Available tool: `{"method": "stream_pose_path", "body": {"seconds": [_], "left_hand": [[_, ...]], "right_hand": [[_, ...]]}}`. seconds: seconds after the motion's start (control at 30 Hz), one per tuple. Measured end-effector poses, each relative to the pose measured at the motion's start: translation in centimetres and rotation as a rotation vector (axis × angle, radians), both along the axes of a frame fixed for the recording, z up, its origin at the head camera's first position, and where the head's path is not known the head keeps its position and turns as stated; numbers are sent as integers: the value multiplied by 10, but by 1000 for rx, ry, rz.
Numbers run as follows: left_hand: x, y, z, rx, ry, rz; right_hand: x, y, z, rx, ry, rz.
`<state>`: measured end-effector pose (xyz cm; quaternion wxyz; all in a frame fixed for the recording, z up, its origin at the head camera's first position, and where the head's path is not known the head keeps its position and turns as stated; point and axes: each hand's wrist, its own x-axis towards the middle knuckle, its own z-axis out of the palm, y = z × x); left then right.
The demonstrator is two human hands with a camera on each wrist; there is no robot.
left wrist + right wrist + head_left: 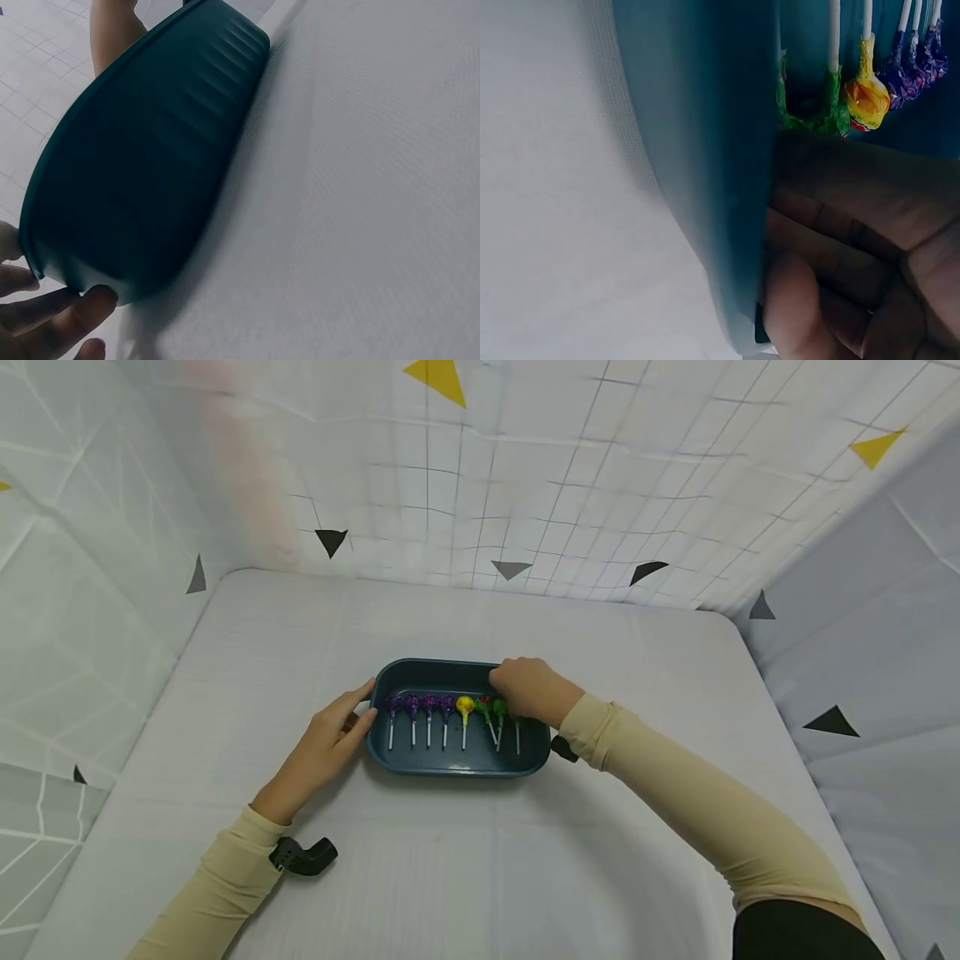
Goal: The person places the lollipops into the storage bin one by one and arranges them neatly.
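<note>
A dark teal tray [457,770] stands on the white table, holding a row of lollipops. Purple-wrapped lollipops [412,703] lie at its left, a yellow lollipop [465,705] near the middle, and green lollipops [499,708] to the right. Their sticks point toward me. My left hand [330,739] holds the tray's left end, with fingers on its outer wall in the left wrist view. Inside the right end is my right hand [528,689], fingers curled beside the green lollipop heads. It covers the rightmost head, and whether it pinches a lollipop is hidden.
White cloth covers the table [450,868]. A white wall [465,485] with thin grid lines and dark and yellow triangles rises behind it. Side walls stand at left and right. Each wrist carries a black camera strap [303,856].
</note>
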<state>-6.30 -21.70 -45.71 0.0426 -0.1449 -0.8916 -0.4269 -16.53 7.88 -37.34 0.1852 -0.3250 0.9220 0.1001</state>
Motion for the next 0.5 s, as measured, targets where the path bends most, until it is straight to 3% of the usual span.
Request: {"method": "stream_pose_path", "body": {"seconds": [0.5], "left_hand": [[0, 0, -1, -2, 6, 4]], "right_hand": [[5, 0, -2, 4, 81, 63]]}}
